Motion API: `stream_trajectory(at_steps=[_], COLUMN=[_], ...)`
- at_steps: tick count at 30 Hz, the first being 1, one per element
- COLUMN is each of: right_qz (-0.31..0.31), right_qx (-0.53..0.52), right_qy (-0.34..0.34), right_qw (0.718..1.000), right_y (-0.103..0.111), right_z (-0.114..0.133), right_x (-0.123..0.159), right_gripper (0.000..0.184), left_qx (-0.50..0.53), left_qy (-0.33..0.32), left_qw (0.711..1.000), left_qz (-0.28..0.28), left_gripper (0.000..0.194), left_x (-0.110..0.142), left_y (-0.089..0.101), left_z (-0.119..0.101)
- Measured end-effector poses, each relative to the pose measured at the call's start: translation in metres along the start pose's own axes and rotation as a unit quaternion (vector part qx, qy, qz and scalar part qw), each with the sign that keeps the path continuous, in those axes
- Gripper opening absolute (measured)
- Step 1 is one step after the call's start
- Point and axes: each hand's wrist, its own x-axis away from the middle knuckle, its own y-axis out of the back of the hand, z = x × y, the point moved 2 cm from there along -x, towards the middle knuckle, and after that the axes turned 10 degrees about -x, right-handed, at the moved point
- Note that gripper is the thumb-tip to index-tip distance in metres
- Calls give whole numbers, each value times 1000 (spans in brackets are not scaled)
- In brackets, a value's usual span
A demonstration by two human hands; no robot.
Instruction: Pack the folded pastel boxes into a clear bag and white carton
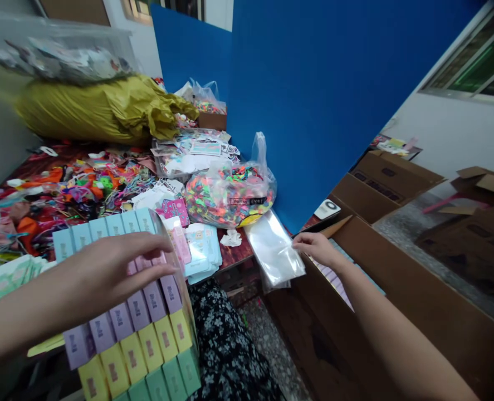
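Note:
My left hand (123,267) is stretched over a block of small pastel boxes (138,353), thumb and fingers apart near its right edge. Whether the fingertips touch the block is hard to tell. The boxes stand in rows of blue, pink, purple, yellow and green, with clear film along the right side. At the table's front edge, my right hand (317,248) pinches the right side of a stack of clear plastic bags (274,248). Left of those bags lie a crumpled white scrap (231,238) and light-blue printed cards (201,250).
A knotted clear bag of bright small pieces (230,195) sits behind the plastic bags. Colourful loose items (83,184) cover the left of the table, below a yellow sack (104,108). A blue panel (297,100) rises behind. An open cardboard box (397,278) stands at right.

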Motion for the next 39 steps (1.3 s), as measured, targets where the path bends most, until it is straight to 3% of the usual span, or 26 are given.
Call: stream_trajectory(at_steps=[1, 3, 8, 11, 14, 16, 18, 22, 24, 28, 31, 33, 36, 39], right_qz=[-12, -35, -126, -196, -236, -236, -222, -240, -275, -345, -359, -303, -136, -30], right_qx=[-9, -23, -41, -47, -48, -42, -31, -8, 15, 43, -42, -144, -248, -202], right_qy=[6, 19, 84, 134, 191, 231, 263, 307, 316, 303, 246, 215, 222, 285], right_qw=[1000, 999, 988, 970, 952, 943, 938, 921, 908, 887, 900, 917, 933, 937], right_y=[0, -2, -9, -12, -15, -17, -17, -10, -4, 4, 9, 11, 7, -9], right_z=[4, 12, 22, 27, 39, 52, 67, 93, 100, 100, 92, 92, 113, 156], right_x=[-2, -5, -13, -18, -23, -25, -26, -20, -15, -10, -19, -30, -40, -37], right_gripper=[22, 24, 21, 19, 17, 14, 12, 11, 23, 64, 85, 86, 68, 65], left_qx=[-59, -126, -111, -109, -112, -109, -102, -71, -42, 55, 181, 216, 282, 340], left_qy=[-71, -168, -261, -269, -240, -220, -200, -190, -199, -224, -218, -197, -143, -78], left_qw=[993, 968, 944, 948, 959, 965, 970, 977, 977, 970, 954, 950, 941, 931], left_qz=[72, 134, 167, 129, 103, 95, 88, 71, 68, 76, 97, 112, 123, 106], left_gripper=[31, 31, 39, 60, 83, 70, 41, 28, 29, 31, 26, 24, 25, 32], left_x=[-7, -19, -47, -59, -71, -82, -94, -111, -113, -105, -89, -76, -58, -40], left_y=[-10, -33, -111, -157, -190, -200, -201, -181, -160, -96, -39, -9, 17, 30], left_z=[-14, -38, -77, -96, -110, -116, -117, -119, -125, -148, -155, -147, -114, -72])
